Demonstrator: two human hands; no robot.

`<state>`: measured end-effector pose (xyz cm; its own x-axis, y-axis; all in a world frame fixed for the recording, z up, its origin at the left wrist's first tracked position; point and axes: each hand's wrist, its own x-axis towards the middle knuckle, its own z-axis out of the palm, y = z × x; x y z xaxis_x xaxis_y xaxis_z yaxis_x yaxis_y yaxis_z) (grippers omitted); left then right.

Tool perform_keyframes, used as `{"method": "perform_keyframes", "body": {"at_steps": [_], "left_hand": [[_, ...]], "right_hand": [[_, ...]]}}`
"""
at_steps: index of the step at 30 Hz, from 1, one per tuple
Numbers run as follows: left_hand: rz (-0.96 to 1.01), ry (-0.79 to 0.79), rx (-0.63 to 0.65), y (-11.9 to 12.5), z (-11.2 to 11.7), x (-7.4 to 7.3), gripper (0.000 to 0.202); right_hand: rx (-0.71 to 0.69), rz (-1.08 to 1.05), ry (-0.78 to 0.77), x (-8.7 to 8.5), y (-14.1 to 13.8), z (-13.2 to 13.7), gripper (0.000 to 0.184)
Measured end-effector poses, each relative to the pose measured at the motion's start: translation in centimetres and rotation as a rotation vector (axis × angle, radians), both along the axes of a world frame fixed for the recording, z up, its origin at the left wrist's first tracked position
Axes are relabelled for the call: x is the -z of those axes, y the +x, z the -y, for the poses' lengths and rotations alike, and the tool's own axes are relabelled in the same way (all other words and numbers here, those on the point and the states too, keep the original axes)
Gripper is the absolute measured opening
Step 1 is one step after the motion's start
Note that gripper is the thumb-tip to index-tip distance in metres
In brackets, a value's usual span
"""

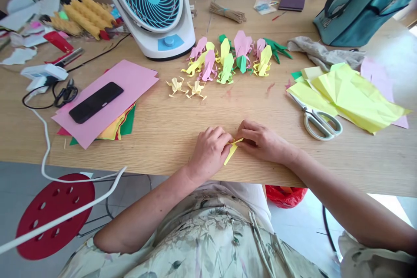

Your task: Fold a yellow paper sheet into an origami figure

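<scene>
Between my two hands is a small folded piece of yellow paper [232, 153], just above the near part of the wooden table [169, 117]. My left hand [211, 150] pinches its left side, and the fingers of my right hand [259, 139] close on its right end. The fingers partly hide the folds. Beyond the hands stand two small pale yellow origami frogs [196, 89]. Behind them is a cluster of larger origami figures [226, 67] in pink, yellow and green. White-handled scissors [321, 125] lie to the right of my right hand.
Yellow paper sheets [353, 93] lie at the right near a grey cloth [321, 50]. On the left, a phone [96, 102] rests on pink paper [130, 79]. A white fan [150, 4] stands behind, a teal bag [361, 6] at back right. A white cable [47, 152] hangs over the edge.
</scene>
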<state>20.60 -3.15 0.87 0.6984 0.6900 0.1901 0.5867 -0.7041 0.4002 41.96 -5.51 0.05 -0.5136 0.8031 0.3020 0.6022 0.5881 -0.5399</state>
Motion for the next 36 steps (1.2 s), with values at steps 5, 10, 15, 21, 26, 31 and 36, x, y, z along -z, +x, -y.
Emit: {"method": "perform_keyframes", "body": {"at_steps": [5, 10, 15, 21, 26, 31, 36], "left_hand": [[-0.001, -0.035, -0.054, -0.1, 0.1, 0.1, 0.006], [-0.001, -0.046, -0.091, -0.2, -0.1, 0.2, 0.005], [0.05, -0.03, -0.058, -0.3, 0.0, 0.0, 0.005], [-0.038, 0.137, 0.119, -1.6, 0.3, 0.1, 0.023], [-0.146, 0.288, 0.287, -2.9, 0.4, 0.0, 0.03], [-0.199, 0.241, 0.219, -3.5, 1.3, 0.0, 0.036], [-0.205, 0.203, 0.202, -2.9, 2.2, 0.2, 0.04]], "right_hand": [[0.089, -0.029, -0.025, -0.1, -0.2, 0.2, 0.012], [0.178, -0.03, -0.025, -0.3, -0.7, 0.5, 0.017], [0.283, 0.011, -0.08, -0.1, -1.0, 0.4, 0.016], [0.313, -0.009, -0.094, 0.1, -1.0, 0.4, 0.034], [0.211, 0.003, -0.02, -0.2, -0.9, 0.7, 0.017], [0.07, 0.046, 0.073, -0.4, -0.8, 1.1, 0.02], [0.273, -0.001, 0.023, 0.0, -0.9, 1.1, 0.024]]}}
